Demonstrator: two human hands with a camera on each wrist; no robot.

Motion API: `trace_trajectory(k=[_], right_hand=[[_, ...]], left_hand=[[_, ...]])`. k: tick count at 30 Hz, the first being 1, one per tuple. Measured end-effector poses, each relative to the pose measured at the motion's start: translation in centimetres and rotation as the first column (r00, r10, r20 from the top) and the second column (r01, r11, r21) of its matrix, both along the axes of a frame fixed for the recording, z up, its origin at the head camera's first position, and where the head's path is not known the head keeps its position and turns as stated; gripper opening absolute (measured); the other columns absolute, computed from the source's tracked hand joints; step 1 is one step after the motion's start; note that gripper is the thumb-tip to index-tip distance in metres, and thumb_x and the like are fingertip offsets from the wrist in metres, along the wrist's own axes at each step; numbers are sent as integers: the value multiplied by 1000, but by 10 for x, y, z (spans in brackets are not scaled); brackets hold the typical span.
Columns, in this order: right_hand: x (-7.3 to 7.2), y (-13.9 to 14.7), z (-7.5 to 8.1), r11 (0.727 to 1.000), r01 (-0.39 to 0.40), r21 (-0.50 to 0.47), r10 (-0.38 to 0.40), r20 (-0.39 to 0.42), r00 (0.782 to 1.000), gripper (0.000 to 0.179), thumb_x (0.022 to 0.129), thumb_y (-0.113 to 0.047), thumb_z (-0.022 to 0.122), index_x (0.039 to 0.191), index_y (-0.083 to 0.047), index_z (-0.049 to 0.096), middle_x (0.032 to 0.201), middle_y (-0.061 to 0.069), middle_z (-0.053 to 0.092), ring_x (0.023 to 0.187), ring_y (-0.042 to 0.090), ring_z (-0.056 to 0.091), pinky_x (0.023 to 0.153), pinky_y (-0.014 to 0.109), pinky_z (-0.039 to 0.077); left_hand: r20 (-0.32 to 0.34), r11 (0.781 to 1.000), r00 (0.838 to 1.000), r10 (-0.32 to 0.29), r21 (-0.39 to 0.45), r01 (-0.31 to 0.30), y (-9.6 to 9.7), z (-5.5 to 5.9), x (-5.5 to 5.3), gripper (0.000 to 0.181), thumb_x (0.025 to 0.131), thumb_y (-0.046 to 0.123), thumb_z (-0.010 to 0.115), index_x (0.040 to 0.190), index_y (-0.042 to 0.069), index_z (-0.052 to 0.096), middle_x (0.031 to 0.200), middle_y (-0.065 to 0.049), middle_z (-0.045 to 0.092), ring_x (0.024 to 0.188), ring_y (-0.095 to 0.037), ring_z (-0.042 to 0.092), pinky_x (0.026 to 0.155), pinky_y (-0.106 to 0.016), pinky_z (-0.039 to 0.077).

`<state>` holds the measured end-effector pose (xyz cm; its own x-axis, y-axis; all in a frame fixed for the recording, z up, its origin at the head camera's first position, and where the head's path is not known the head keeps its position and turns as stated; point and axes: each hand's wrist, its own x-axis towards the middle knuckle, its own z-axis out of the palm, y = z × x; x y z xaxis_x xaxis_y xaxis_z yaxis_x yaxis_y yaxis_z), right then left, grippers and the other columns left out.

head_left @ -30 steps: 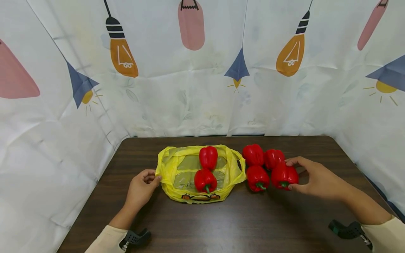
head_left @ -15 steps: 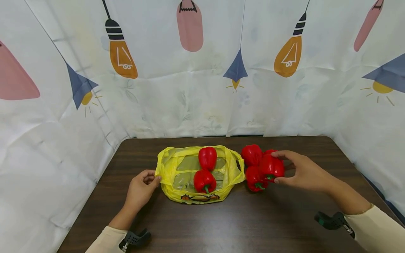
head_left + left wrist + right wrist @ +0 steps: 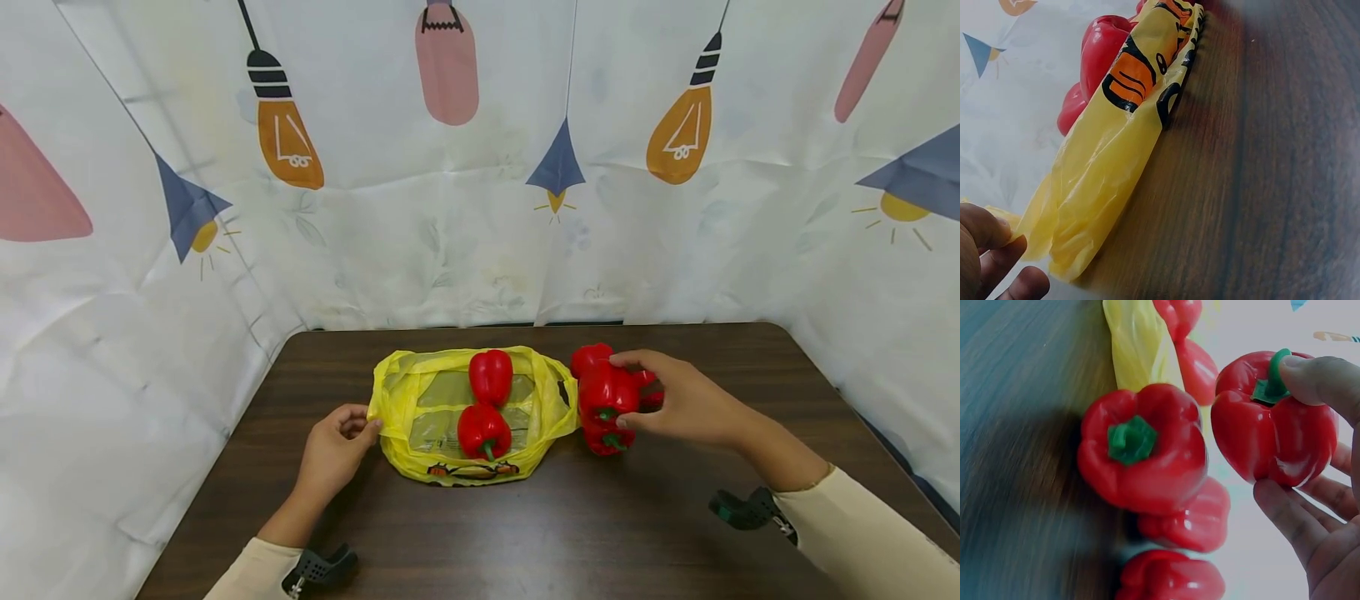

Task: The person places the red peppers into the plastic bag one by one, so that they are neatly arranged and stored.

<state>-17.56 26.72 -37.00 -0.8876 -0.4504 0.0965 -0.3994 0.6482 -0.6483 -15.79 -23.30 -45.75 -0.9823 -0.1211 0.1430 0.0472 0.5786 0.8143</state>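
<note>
A yellow plastic bag (image 3: 401, 392) lies spread and open at the top on the table, with two red bell peppers inside: one at the back (image 3: 491, 377), one in front (image 3: 483, 431). My left hand (image 3: 336, 450) pinches the bag's left edge between thumb and fingers; the left wrist view shows the thumb and fingertips (image 3: 1019, 244) on the thin plastic. My right hand (image 3: 678, 400) grips a red bell pepper (image 3: 1272, 425) with a green stem, raised over the other peppers right of the bag. Below it sits another pepper (image 3: 1141, 447); more are partly hidden behind it.
Several loose red peppers (image 3: 590, 357) stand against the bag's right side. The dark wooden table (image 3: 525, 533) stretches in front of the bag. A white curtain (image 3: 450, 233) printed with lamps hangs behind the table and to the left.
My right hand has lifted a pepper and carried it left, from the right end of the group to above the peppers beside the bag. My left hand stays at the bag's edge.
</note>
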Motion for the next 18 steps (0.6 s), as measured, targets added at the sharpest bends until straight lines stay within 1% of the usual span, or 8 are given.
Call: trace_trajectory(k=[5,9,13,18], right_hand=[[-6,-13,-3,999,-39,-31,40,18,999,81,78,-40,91,144,-20,49,136,6,56,112,31,62,78,41,60],[-11,-23,-5,996,-74,-49,75,23,997,81,77,-36,92,144,-20,49,137,3,55,111,27,63,79,39,60],[-14,-33,-6,994,-98,-40,98,8,995,80,78,-37,92,144,-21,49,138,2,54,112,26,62,78,35,59],[-18,-45,-8,993,-115,-17,114,-20,993,78,78,-39,91,142,-20,51,138,-1,55,115,24,61,81,36,58]], left_hand=[[-1,1000,1000,-3,-6,3,1,-1,-1,26,97,23,75,111,2,70,92,-7,72,79,-19,63,66,-25,51],[0,1000,1000,-5,-7,5,1,-1,0,26,97,23,75,112,2,70,92,-7,72,79,-19,63,66,-25,51],[-6,1000,1000,-7,-9,7,1,-2,-1,25,97,22,74,111,2,70,92,-7,72,79,-19,63,66,-25,51],[-5,1000,1000,-6,-13,6,1,-2,-2,25,97,22,74,111,2,70,92,-7,71,80,-19,63,67,-25,50]])
